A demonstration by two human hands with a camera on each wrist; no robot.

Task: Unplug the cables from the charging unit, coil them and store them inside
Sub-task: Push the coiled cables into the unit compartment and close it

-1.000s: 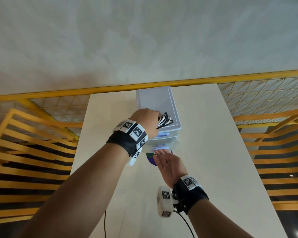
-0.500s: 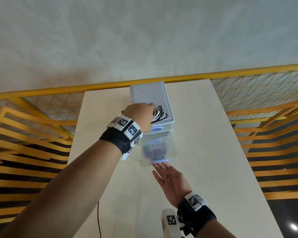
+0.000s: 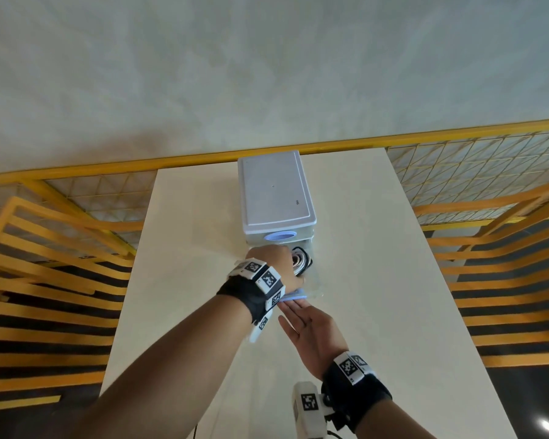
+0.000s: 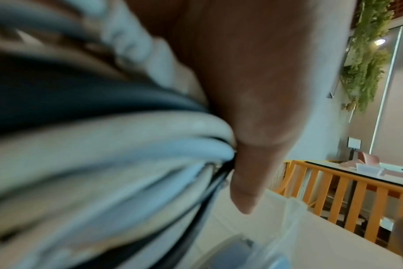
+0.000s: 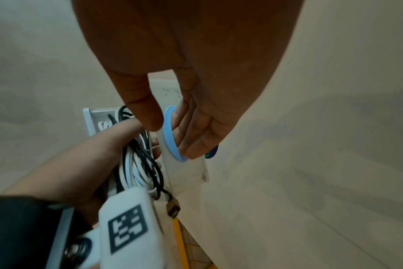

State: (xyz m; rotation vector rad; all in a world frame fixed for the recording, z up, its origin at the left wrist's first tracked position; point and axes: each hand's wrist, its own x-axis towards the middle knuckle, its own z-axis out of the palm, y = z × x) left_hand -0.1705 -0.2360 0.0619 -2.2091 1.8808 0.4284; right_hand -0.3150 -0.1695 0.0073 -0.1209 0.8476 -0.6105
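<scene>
A white charging unit (image 3: 276, 191) with stacked drawers stands at the far middle of a cream table (image 3: 377, 280). Its lower clear drawer (image 3: 315, 280) is pulled out toward me. My right hand (image 3: 311, 331) pinches the drawer's blue ring handle (image 5: 170, 134), thumb on one side and fingers through the ring. My left hand (image 3: 273, 264) grips a coil of black and white cables (image 3: 300, 264) just above the open drawer. The coil (image 5: 138, 163) has a USB plug (image 5: 173, 209) dangling from it. In the left wrist view the cables (image 4: 104, 145) fill the frame under my thumb (image 4: 253, 91).
The upper drawer's blue handle (image 3: 281, 236) sits shut above the open one. A yellow mesh railing (image 3: 108, 172) runs behind the table, and yellow slatted frames (image 3: 45, 264) flank both sides. A dark round sticker (image 5: 212, 152) lies on the table under the drawer front.
My right hand has pulled the lower drawer out toward me. My left hand has carried the cable coil from the top of the unit down over the open drawer.
</scene>
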